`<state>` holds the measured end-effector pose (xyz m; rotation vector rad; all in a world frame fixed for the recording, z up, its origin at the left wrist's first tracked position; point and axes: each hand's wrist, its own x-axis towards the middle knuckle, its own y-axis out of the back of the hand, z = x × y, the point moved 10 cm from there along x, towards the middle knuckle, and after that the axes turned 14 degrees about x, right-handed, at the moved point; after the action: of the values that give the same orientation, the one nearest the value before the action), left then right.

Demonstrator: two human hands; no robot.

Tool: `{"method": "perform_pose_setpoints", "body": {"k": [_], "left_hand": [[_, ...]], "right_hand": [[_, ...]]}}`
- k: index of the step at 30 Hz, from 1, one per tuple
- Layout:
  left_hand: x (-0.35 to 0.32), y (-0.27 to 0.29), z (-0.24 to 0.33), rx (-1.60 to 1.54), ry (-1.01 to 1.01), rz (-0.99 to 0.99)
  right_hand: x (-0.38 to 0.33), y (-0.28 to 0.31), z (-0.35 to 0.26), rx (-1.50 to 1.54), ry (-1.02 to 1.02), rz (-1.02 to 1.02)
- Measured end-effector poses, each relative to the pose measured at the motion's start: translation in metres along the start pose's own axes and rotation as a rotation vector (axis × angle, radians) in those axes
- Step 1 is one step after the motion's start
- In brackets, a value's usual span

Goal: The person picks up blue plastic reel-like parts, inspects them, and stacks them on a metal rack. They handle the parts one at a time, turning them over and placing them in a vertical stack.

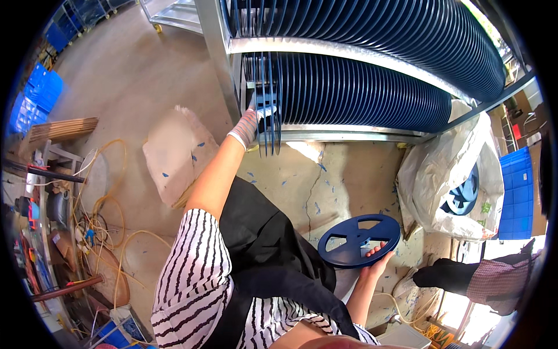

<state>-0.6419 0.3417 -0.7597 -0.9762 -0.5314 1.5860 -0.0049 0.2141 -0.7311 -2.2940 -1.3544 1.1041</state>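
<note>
My left hand (249, 126), in a striped glove, reaches to the left end of the lower row of dark blue plastic reels (354, 93) on the metal rack. Its fingers are closed around the spokes of the loosely spaced end reels (269, 131), partly hidden between the discs. Bare and lower down, my right hand (379, 258) grips a single dark blue reel (343, 253) by its near right side. Fingertips show through one of that reel's openings. The disc is held tilted in front of my body.
Above runs another row of reels (372, 23). A whitish sack (427, 180) holding reels stands right of the rack, beside a blue crate (516, 195). Another person's leg (444, 276) is at the lower right. Cardboard (180, 154), blue scraps and yellow hoses (122, 232) lie on the floor.
</note>
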Motion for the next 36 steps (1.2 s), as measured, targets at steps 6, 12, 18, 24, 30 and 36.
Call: {"method": "perform_pose_setpoints", "body": {"k": [6,12,18,24,30,36], "left_hand": [[0.031,0.040,0.021,0.107,0.031,0.186],[0.000,-0.004,0.033,0.509,0.037,0.416],[0.000,-0.030,0.046,0.228,-0.061,0.453],[-0.034,-0.005,0.070,0.500,-0.385,0.788],[-0.050,-0.007,0.091,0.982,-0.696,0.912],[-0.065,-0.002,0.080,0.998,-0.688,1.021]], "right_hand": [[0.003,-0.008,0.012,-0.028,-0.044,-0.025],[0.006,0.000,0.008,-0.031,-0.032,-0.036],[0.000,-0.010,0.010,-0.037,-0.040,-0.062],[-0.006,-0.012,0.009,-0.020,-0.023,-0.042],[-0.007,-0.023,0.020,-0.023,-0.049,-0.074],[-0.014,-0.028,0.023,-0.012,-0.083,-0.142]]}}
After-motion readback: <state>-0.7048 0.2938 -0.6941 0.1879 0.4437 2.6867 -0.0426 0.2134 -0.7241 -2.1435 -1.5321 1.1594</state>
